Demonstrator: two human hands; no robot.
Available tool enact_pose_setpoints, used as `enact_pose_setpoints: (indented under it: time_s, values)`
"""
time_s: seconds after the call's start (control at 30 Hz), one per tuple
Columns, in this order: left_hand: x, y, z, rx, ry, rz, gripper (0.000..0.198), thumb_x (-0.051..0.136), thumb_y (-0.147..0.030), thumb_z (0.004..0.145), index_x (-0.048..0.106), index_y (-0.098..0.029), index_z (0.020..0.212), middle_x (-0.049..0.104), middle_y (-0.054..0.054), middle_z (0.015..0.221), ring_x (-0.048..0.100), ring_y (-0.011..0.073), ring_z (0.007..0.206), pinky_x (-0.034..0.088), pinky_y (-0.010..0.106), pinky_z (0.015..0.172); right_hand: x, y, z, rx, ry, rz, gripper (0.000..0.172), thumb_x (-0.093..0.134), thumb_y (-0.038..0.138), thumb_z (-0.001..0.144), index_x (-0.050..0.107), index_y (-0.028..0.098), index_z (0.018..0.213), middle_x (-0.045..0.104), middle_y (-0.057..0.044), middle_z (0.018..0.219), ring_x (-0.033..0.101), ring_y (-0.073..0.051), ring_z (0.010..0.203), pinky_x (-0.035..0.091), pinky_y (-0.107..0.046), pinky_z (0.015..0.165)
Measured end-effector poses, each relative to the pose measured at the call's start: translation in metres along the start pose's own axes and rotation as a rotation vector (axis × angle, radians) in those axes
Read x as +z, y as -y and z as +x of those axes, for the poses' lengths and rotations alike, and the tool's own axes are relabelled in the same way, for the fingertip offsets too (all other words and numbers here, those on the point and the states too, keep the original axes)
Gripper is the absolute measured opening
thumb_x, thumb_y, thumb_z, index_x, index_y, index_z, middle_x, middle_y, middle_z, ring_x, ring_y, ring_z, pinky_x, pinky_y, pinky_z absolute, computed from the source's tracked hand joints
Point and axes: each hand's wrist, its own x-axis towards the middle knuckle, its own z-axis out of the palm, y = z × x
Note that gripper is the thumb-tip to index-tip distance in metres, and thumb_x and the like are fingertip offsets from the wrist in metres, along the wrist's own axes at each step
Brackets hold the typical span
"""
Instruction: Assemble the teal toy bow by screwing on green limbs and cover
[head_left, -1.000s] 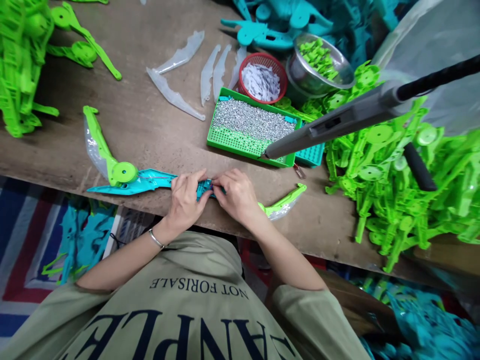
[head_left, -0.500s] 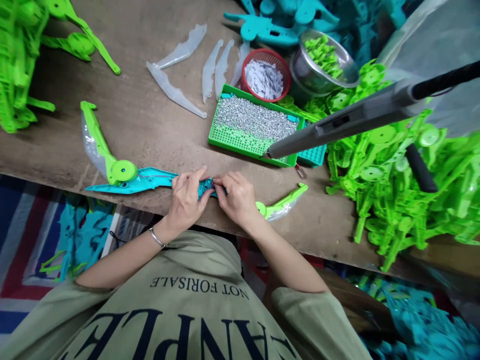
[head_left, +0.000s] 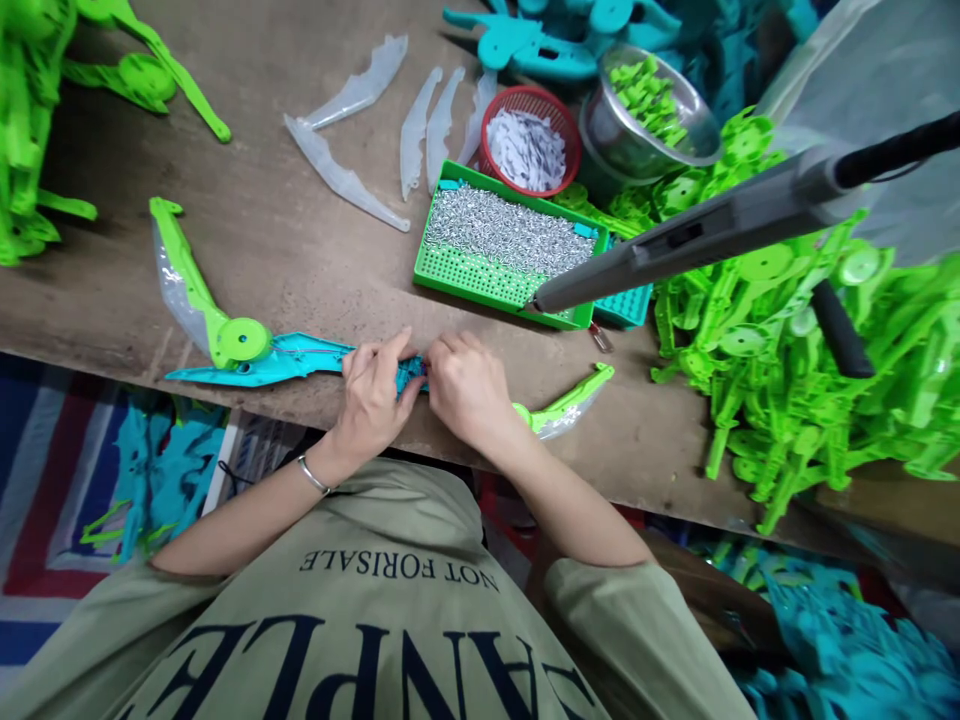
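A blue plastic half-shell (head_left: 296, 358), shaped like the body of a toy bow, lies along the table's near edge. A thin wire runs inside it. A green limb (head_left: 196, 290) with a clear blade joins its left end; another green limb (head_left: 574, 395) shows beyond my right hand. My left hand (head_left: 375, 392) is closed around the middle of the shell, thumb on the near side. My right hand (head_left: 466, 388) is closed with its fingertips pinched at the shell's right-middle part, beside small inner parts. Whatever those fingertips pinch is hidden.
A grey electric screwdriver (head_left: 675, 240) hangs over a green tray (head_left: 480, 290) of screws. Behind are a red basket (head_left: 529, 100) of white pieces and a metal bowl (head_left: 697, 135) of green pieces. Green parts (head_left: 795, 340) pile up right; clear blades (head_left: 341, 175) lie farther back.
My right hand has turned over, its fingers curling more tightly at the shell. My left hand stays on the shell. The whole view has shifted slightly.
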Motion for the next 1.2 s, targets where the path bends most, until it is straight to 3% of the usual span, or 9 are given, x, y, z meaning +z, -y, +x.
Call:
enact_pose_setpoints:
  time_s: [0.07, 0.2, 0.3, 0.47, 0.6, 0.73, 0.83, 1.0, 1.2]
  values:
    - [0.0, 0.0, 0.0, 0.006, -0.01, 0.002, 0.048, 0.059, -0.029, 0.097, 0.049, -0.014, 0.142, 0.076, 0.012, 0.111, 0.063, 0.0262, 0.098, 0.043, 0.04, 0.09, 0.0, -0.004, 0.001, -0.007, -0.013, 0.067, 0.024, 0.053, 0.004, 0.085, 0.074, 0.011, 0.097, 0.075, -0.017, 0.101, 0.067, -0.028, 0.098, 0.048, -0.036, 0.081]
    - [0.0, 0.001, 0.001, 0.014, -0.009, -0.008, 0.053, 0.062, -0.034, 0.097, 0.047, -0.014, 0.144, 0.077, 0.012, 0.109, 0.063, 0.0274, 0.097, 0.043, 0.041, 0.089, -0.001, -0.03, 0.01, -0.015, -0.047, 0.479, 0.016, 0.06, 0.013, 0.086, 0.076, 0.015, 0.089, 0.078, -0.006, 0.087, 0.068, -0.018, 0.077, 0.049, -0.03, 0.073]
    - [0.001, 0.003, 0.001, -0.003, 0.008, -0.009, 0.054, 0.061, -0.037, 0.097, 0.047, -0.015, 0.144, 0.077, 0.014, 0.112, 0.064, 0.0285, 0.097, 0.043, 0.042, 0.09, -0.003, -0.042, 0.023, -0.018, -0.052, 0.643, 0.012, 0.064, 0.018, 0.085, 0.076, 0.014, 0.083, 0.076, -0.003, 0.078, 0.064, -0.013, 0.069, 0.046, -0.026, 0.067]
    - [0.002, 0.003, 0.001, 0.034, -0.032, 0.012, 0.053, 0.062, -0.036, 0.097, 0.048, -0.014, 0.143, 0.077, 0.014, 0.112, 0.064, 0.0281, 0.095, 0.043, 0.042, 0.088, -0.001, -0.042, 0.038, -0.056, 0.09, 0.674, 0.006, 0.071, 0.014, 0.077, 0.077, 0.014, 0.075, 0.074, -0.002, 0.072, 0.062, -0.011, 0.066, 0.045, -0.024, 0.065]
    - [0.002, 0.003, 0.002, 0.075, -0.062, 0.028, 0.052, 0.063, -0.033, 0.096, 0.047, -0.014, 0.142, 0.077, 0.013, 0.111, 0.065, 0.0277, 0.095, 0.043, 0.041, 0.088, 0.005, -0.041, 0.039, -0.042, 0.074, 0.7, 0.007, 0.071, 0.012, 0.076, 0.077, 0.014, 0.074, 0.075, -0.002, 0.074, 0.065, -0.012, 0.069, 0.046, -0.024, 0.067]
    - [-0.001, 0.005, 0.003, 0.051, -0.018, -0.002, 0.054, 0.064, -0.034, 0.095, 0.046, -0.015, 0.143, 0.077, 0.013, 0.111, 0.067, 0.0281, 0.099, 0.045, 0.042, 0.091, 0.009, -0.044, 0.035, -0.066, 0.042, 0.704, 0.006, 0.071, 0.014, 0.079, 0.076, 0.013, 0.076, 0.075, -0.002, 0.075, 0.064, -0.012, 0.069, 0.046, -0.025, 0.068]
    - [-0.005, 0.005, 0.003, 0.053, 0.024, -0.054, 0.058, 0.064, -0.035, 0.094, 0.044, -0.016, 0.145, 0.076, 0.013, 0.113, 0.068, 0.0282, 0.104, 0.046, 0.044, 0.094, 0.008, -0.046, 0.025, -0.078, -0.019, 0.71, 0.011, 0.066, 0.019, 0.086, 0.076, 0.013, 0.083, 0.076, -0.003, 0.079, 0.064, -0.013, 0.071, 0.047, -0.026, 0.07]
    - [-0.008, 0.003, 0.0, 0.095, -0.004, -0.059, 0.052, 0.063, -0.031, 0.095, 0.046, -0.015, 0.142, 0.076, 0.011, 0.103, 0.07, 0.0265, 0.1, 0.049, 0.043, 0.093, 0.003, -0.044, -0.005, -0.127, -0.253, 0.567, 0.016, 0.06, 0.019, 0.092, 0.075, 0.016, 0.093, 0.077, -0.006, 0.092, 0.068, -0.018, 0.086, 0.05, -0.032, 0.082]
    - [-0.004, 0.002, -0.002, 0.057, 0.015, -0.091, 0.051, 0.065, -0.031, 0.094, 0.049, -0.018, 0.141, 0.077, 0.009, 0.101, 0.072, 0.0259, 0.098, 0.048, 0.044, 0.094, 0.025, -0.037, -0.032, -0.202, -0.334, 0.383, 0.019, 0.056, 0.021, 0.096, 0.074, 0.017, 0.097, 0.075, -0.009, 0.094, 0.065, -0.022, 0.09, 0.052, -0.038, 0.086]
